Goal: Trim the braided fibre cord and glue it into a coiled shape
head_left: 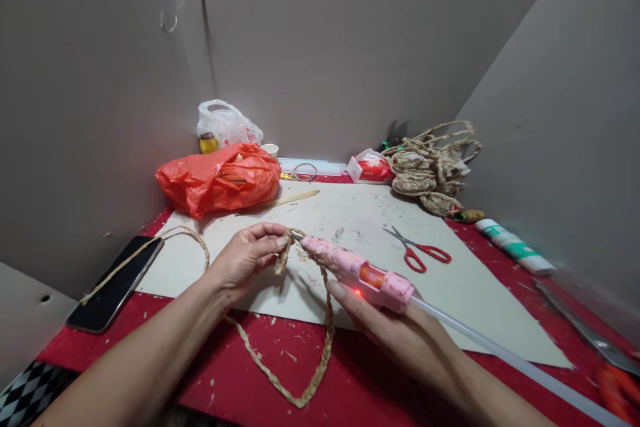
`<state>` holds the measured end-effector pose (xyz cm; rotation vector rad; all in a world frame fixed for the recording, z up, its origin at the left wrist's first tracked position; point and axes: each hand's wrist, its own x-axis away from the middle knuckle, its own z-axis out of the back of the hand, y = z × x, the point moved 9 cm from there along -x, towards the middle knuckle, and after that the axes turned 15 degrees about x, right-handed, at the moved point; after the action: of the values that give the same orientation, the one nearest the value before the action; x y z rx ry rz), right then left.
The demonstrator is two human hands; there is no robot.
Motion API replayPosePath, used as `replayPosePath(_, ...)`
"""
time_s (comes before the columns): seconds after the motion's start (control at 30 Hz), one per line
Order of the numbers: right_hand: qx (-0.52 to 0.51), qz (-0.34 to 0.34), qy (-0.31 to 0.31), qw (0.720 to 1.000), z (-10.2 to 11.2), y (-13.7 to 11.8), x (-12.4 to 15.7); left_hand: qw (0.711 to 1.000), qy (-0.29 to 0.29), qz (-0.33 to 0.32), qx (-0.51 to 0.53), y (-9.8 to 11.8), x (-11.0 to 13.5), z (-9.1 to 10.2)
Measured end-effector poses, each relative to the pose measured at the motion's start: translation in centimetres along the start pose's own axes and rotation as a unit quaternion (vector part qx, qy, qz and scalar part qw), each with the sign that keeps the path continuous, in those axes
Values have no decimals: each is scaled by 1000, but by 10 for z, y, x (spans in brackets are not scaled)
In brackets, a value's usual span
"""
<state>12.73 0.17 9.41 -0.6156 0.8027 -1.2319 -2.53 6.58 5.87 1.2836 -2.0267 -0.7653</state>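
A braided straw cord (328, 330) hangs in a loop over the front of the work surface. My left hand (250, 253) pinches its bent end between thumb and fingers. In my right hand (380, 320) is a pink hot glue gun (340, 259), its small red light glowing. The gun's metal nozzle points left and meets the pinched cord end; whether glue is coming out I cannot tell. A long translucent glue stick (500, 352) trails from the gun's back toward the lower right. More of the cord runs left across a black phone (117, 283).
Red-handled scissors (419, 250) lie on the white board (345, 210). Behind are an orange plastic bag (220, 180), a white bag (227, 123) and a red-and-white box (370, 167). Coiled straw cords (430, 167) pile at back right. Large shears (590, 333) lie at the right edge.
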Motion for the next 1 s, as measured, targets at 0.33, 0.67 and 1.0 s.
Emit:
replayPosePath(0.33, -1, -21, -20, 1000, -4, 4, -1, 1000, -7, 6, 1, -2, 0, 1)
replayPosePath(0.67, 12, -10, -25, 1000, -4, 3, 1, 1000, -5, -2, 8, -1, -1, 3)
replayPosePath(1.0, 92, 37, -20, 995, -6, -1, 3, 1000, 3, -3, 13, 1, 0, 2)
